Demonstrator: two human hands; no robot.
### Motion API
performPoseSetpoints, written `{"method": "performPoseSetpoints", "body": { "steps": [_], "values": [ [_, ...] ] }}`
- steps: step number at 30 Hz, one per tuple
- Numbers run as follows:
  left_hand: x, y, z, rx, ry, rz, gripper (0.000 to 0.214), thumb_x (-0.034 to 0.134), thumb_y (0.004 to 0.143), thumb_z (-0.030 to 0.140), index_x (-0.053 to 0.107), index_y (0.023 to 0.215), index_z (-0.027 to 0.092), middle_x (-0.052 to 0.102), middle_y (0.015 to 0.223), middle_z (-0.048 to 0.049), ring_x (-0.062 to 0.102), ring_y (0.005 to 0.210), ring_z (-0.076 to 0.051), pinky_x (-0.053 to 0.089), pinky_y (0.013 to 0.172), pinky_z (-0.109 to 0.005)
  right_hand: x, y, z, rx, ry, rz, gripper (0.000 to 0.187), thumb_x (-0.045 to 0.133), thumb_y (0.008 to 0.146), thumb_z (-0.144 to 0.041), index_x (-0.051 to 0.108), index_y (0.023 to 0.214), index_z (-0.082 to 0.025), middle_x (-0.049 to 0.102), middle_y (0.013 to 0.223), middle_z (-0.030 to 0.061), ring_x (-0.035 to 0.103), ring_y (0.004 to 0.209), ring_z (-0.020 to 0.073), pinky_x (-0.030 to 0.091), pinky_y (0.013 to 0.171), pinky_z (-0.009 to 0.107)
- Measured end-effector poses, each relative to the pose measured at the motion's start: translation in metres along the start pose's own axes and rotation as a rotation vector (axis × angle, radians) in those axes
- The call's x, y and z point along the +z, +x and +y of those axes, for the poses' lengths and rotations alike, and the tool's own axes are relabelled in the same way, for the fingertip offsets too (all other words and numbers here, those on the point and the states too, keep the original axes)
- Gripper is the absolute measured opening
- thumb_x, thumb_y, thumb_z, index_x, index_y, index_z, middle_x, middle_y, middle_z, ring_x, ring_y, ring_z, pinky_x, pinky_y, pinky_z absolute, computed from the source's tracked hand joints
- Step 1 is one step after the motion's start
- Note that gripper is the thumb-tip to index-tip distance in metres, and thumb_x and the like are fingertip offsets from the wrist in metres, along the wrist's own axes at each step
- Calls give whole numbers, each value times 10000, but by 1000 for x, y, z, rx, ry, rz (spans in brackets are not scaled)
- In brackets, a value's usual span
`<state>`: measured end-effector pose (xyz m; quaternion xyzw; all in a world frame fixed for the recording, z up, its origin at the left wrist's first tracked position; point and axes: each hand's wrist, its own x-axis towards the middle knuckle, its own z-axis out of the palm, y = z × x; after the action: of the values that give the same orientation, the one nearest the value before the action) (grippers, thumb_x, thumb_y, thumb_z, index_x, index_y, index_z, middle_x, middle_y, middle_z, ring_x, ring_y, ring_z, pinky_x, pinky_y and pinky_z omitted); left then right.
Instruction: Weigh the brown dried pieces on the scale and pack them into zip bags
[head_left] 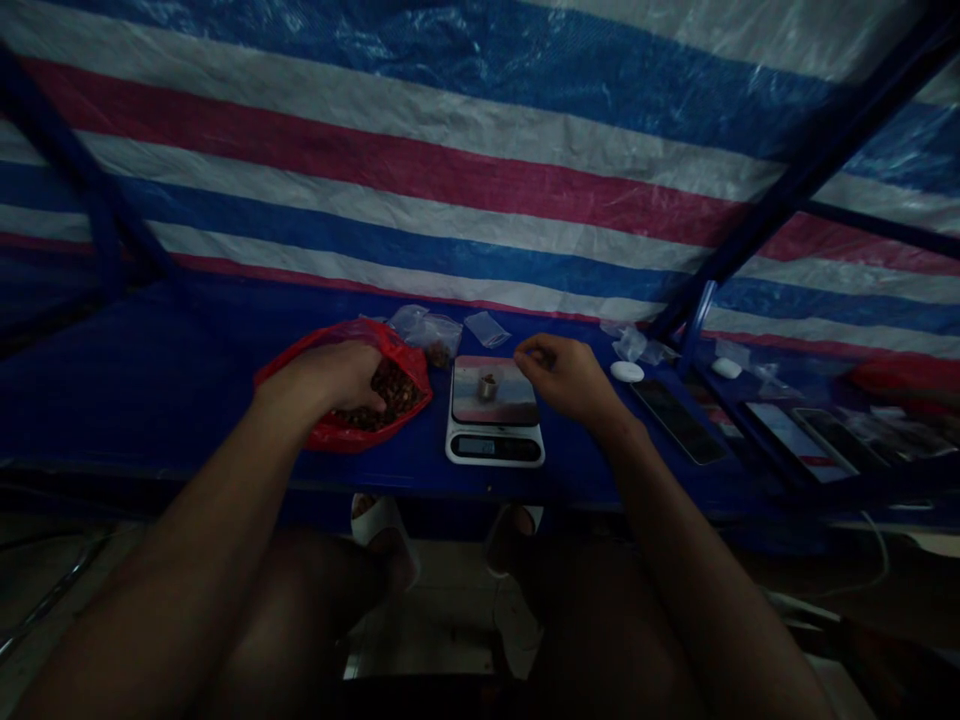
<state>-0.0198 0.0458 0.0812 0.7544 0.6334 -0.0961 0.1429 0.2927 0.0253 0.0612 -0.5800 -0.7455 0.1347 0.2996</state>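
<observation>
My left hand reaches into a red plastic bag filled with small brown beans or seeds. Its thumb stands apart from the fingers, whose tips are partly hidden among the pieces. To the right, a white digital scale lies on the blue surface, its small display lit but too blurred to read surely. A small metal-looking cup with brown pieces in it stands on the scale's plate. Beside the plate's right edge, my right hand is closed in a pinch; whatever lies between its fingertips cannot be made out.
Clear plastic bags lie behind the red bag, with a small flat bag behind the scale. At right are a white oval case, a dark phone and more phones. Blue metal bars and a striped tarp rise behind.
</observation>
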Motion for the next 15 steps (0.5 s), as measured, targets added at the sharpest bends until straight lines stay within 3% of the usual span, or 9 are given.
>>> {"method": "performPoseSetpoints", "body": {
  "steps": [6, 11, 15],
  "values": [
    [1, 10, -6, 62, 67, 35, 143, 734, 827, 252, 823, 925, 199, 808, 839, -96, 731, 728, -254, 465, 658, -329, 2, 1, -3, -8, 4, -34, 205, 653, 972, -308, 817, 1005, -191, 809, 856, 73, 711, 785, 227, 464, 715, 335],
    [1, 10, -6, 89, 12, 9, 294, 728, 786, 214, 849, 1053, 237, 852, 966, -58, 753, 807, -222, 475, 659, -274, 3, 0, -1, -3, 15, -40, 194, 667, 975, -306, 824, 1014, -200, 831, 920, 89, 738, 818, 237, 490, 734, 342],
    [3, 14, -11, 105, -46, 33, 263, 692, 770, 219, 869, 963, 236, 857, 951, -64, 761, 793, -228, 513, 689, -287, 2, 0, 2, -14, 25, -34, 205, 659, 980, -311, 826, 1011, -195, 826, 898, 84, 742, 824, 241, 488, 738, 340]
  ]
}}
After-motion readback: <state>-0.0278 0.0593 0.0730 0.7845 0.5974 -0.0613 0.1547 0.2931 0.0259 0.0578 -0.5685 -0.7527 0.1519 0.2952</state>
